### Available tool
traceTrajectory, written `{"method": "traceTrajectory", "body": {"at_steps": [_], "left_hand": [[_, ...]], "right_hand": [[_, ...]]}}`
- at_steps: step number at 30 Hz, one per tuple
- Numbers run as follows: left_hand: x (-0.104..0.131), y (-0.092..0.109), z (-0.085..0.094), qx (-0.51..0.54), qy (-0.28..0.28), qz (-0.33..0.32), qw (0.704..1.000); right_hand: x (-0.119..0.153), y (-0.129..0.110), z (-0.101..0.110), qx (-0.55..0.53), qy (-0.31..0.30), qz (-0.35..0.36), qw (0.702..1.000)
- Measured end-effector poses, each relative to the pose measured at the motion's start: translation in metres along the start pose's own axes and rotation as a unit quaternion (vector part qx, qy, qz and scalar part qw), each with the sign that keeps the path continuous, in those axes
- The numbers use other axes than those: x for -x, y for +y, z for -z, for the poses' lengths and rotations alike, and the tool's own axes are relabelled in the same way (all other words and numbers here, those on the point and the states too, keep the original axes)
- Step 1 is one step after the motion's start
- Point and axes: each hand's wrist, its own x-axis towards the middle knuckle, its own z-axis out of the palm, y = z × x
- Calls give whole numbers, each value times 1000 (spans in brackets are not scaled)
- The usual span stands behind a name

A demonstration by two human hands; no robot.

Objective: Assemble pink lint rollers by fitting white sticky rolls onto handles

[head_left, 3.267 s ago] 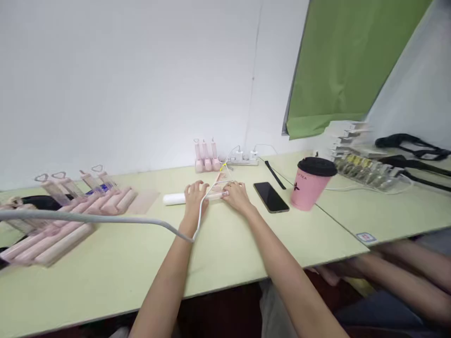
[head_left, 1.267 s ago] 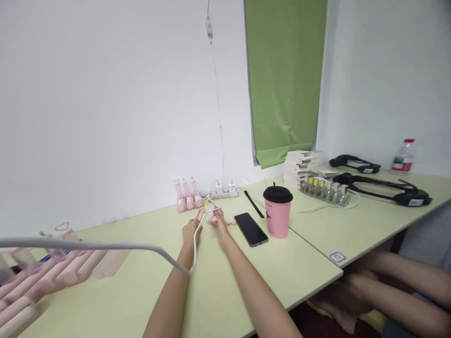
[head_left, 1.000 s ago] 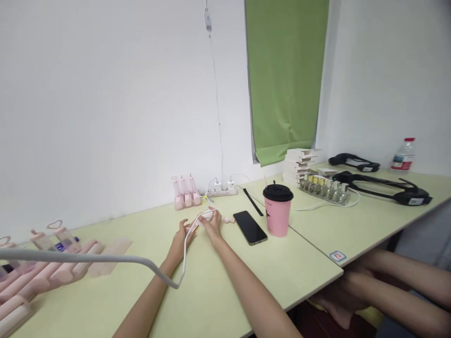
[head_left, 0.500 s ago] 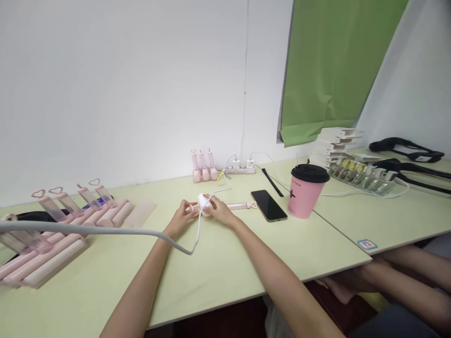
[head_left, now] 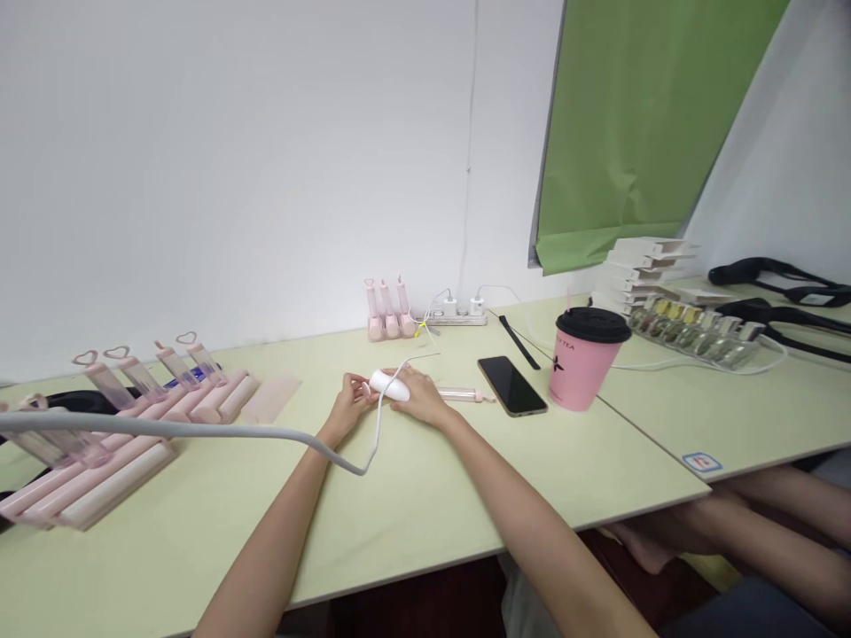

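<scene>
Near the middle of the pale green table, my right hand [head_left: 420, 399] is closed around a white rounded piece [head_left: 390, 385], which lies tilted. My left hand [head_left: 347, 408] is closed at its left side, fingertips pinching a small pink part [head_left: 366, 389]. A clear tube with pink ends [head_left: 460, 394] lies on the table just right of my right hand. Part of what the hands hold is hidden by the fingers and by a grey cable [head_left: 376, 434] hanging in front of the view.
Pink tubes [head_left: 120, 470] with upright clear tubes fill the left side. Three pink pieces [head_left: 390, 326] and a power strip [head_left: 458, 320] stand by the wall. A phone [head_left: 511, 386], pink cup [head_left: 582, 368], bottles [head_left: 691, 332] and another person's arms [head_left: 764, 540] are at right.
The white piece has turned from upright to a slanted, lengthwise position between my hands. The whole view has shifted slightly, with the table items a little further right.
</scene>
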Motion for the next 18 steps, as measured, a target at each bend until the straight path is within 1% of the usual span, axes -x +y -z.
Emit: {"method": "traceTrajectory", "body": {"at_steps": [3,6,10,12,15,18], "left_hand": [[0,2,3,54,-17,9,998],[1,6,4,82,-27,8,996],[3,12,1,91,-43,-12,995],[3,13,0,72,-47,-17,996],[4,15,-2,36,-51,-16,998],[5,22,-3,21,-62,-20,998]], "right_hand": [[0,3,12,54,27,2,998],[-2,5,17,39,37,7,999],[-3,6,17,17,48,10,999],[-4,6,18,-2,37,7,999],[-4,7,22,-26,4,-8,1000],[-3,9,28,-37,-14,-15,999]]}}
